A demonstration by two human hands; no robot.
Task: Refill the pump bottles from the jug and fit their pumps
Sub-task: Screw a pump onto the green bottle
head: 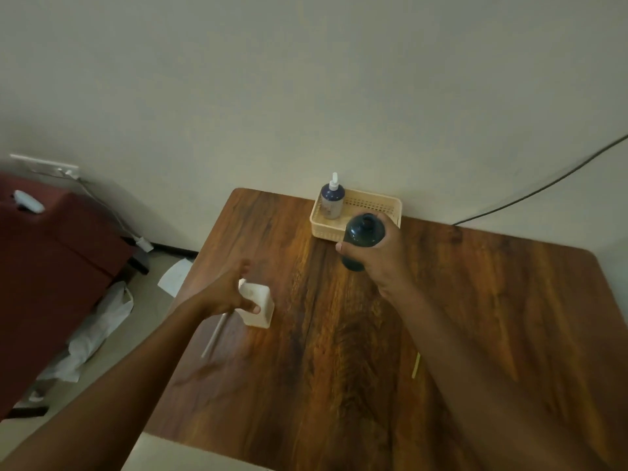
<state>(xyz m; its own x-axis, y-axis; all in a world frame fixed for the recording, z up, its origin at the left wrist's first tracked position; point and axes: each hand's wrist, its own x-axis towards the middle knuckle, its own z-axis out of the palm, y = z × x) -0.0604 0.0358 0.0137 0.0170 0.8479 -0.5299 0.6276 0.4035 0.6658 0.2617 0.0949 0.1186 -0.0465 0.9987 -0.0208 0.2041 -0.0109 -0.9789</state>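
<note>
Nearest to the person, a thin yellowish stick (pixel 416 366) lies on the wooden table (pixel 339 385), partly hidden by the right forearm. A little further, on the left side, the left hand (pixel 228 294) is over a white jug (pixel 257 305) that stands near the table's left edge. The fingers are spread apart; the thumb touches the front of the jug, but I cannot tell if the hand really grips it. A white tube (pixel 214 334) comes out from under this hand and slants down toward the table edge; it is blurred.

Further in, the right hand (pixel 377 256) holds a dark teal bottle (pixel 360 241) above the table, its fingers wrapped tight around the body. The neck of the bottle is open, with no pump on it.

Behind it, against the wall, a cream basket (pixel 373 203) sits on the table. In its left corner a second bottle (pixel 332 200) stands upright, dark blue above and pale below, with a white pump on top.

On the floor to the left lie white papers (pixel 175 275), beside dark red furniture (pixel 51 266).
</note>
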